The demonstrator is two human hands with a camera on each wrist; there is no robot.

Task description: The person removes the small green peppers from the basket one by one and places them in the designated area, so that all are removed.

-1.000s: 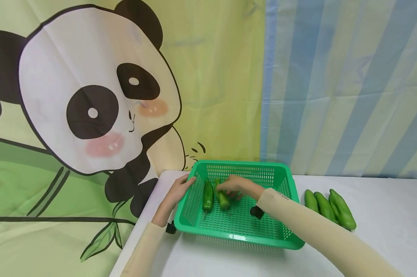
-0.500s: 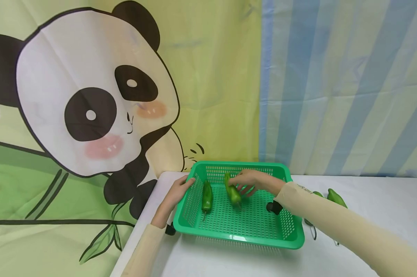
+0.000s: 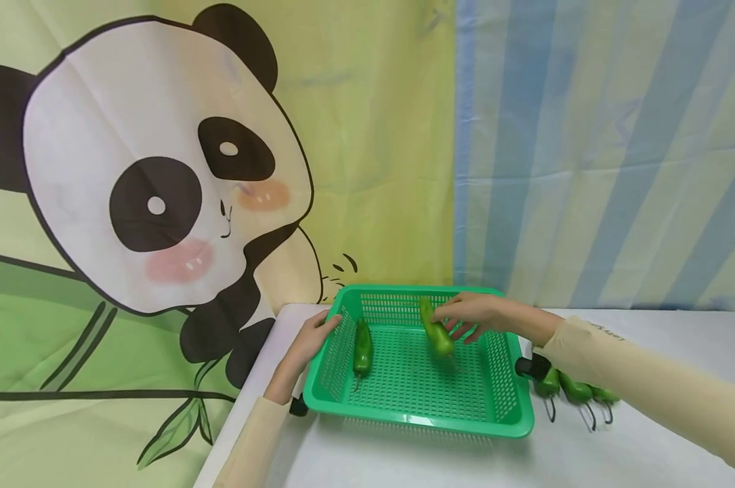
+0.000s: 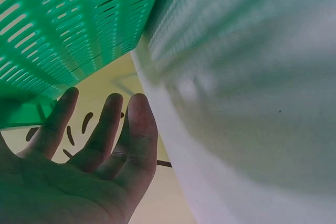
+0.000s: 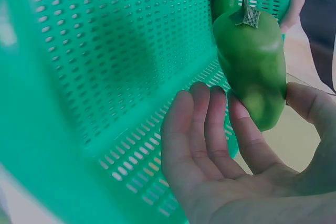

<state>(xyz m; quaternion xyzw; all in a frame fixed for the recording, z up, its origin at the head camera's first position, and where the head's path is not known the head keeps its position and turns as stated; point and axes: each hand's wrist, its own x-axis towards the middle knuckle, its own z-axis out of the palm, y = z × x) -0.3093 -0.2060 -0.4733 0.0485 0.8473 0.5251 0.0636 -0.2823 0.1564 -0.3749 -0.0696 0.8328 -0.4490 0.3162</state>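
Note:
My right hand (image 3: pixel 473 313) pinches a long green pepper (image 3: pixel 435 332) between thumb and index finger, other fingers apart from it. In the right wrist view the pepper (image 5: pixel 252 66) hangs stem-up from the fingertips, in front of the basket's perforated wall. My left hand (image 3: pixel 311 335) holds the left rim of the green plastic basket (image 3: pixel 418 420), thumb over the rim. In the left wrist view the other fingers (image 4: pixel 100 135) reach along the outside, nearly straight. A second green pepper (image 3: pixel 362 352) lies inside the basket along its left side.
Several more green peppers (image 3: pixel 576 390) lie on the white table (image 3: pixel 666 339) right of the basket, partly behind my right forearm. A panda-printed curtain (image 3: pixel 373 169) hangs behind the table. A dark wrist camera (image 3: pixel 532 367) overlaps the basket's right rim.
My right hand has moved right across the basket with the pinched pepper, away from the one at the left. The left hand has stayed on the rim.

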